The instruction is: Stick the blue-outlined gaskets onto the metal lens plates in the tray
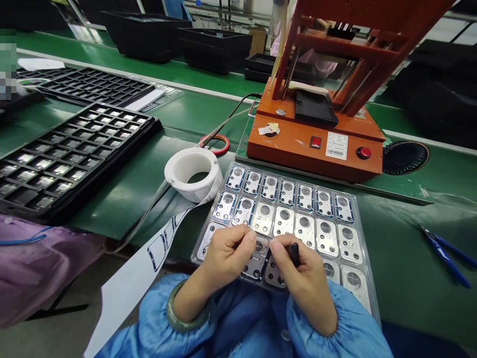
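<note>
A clear plastic tray [363, 238] of several small silver metal plates with round holes lies on the green mat in front of me. My left hand [227, 256] is curled in a pinch over the tray's near left rows, fingertips meeting at something too small to name. My right hand [301, 271] is closed around a thin black tool [294, 252], its tip close to the left fingertips over a plate [257, 263]. A white roll [194, 174] of label backing stands beside the tray, and its strip [149, 258] trails toward me.
An orange press machine [316, 139] stands behind the tray. Black compartment trays [67, 159] with small parts lie at the left. Blue tweezers or cutters [445, 253] rest at the right. A red tape ring [218, 144], a small black fan [405, 157] and black bins [212, 47] are farther back.
</note>
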